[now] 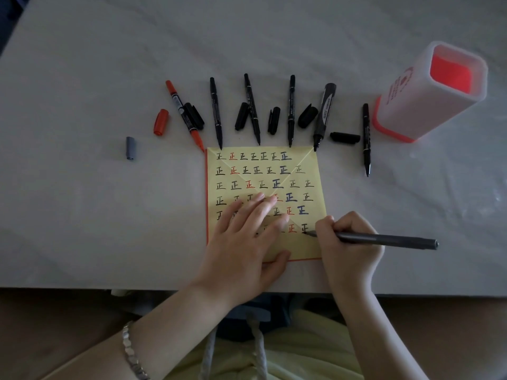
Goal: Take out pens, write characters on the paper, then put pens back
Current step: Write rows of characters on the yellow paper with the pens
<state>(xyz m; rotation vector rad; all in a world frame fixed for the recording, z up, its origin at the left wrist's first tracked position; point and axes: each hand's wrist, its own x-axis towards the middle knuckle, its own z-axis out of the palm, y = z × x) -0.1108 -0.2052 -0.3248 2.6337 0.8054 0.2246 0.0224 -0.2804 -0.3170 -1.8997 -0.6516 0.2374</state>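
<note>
A yellow square paper [301, 160] with rows of written characters lies on the white table. My left hand [247, 242] presses flat on its lower part, fingers spread. My right hand [348, 242] grips a grey pen [384, 239], whose tip touches a black character at the paper's lower right. Above the paper lie several uncapped pens: a red one [182, 111], thin black ones [216, 111] and a thick black marker [323, 113]. Another thin black pen [366, 138] lies to the right. The pen holder [406, 105], white with a red inside, stands at the right.
Loose caps lie among the pens: a red cap [160, 122], a grey cap [131, 148] farther left, and several black caps [344, 137]. The table's front edge [109, 287] runs just below my wrists. A bracelet is on my left wrist.
</note>
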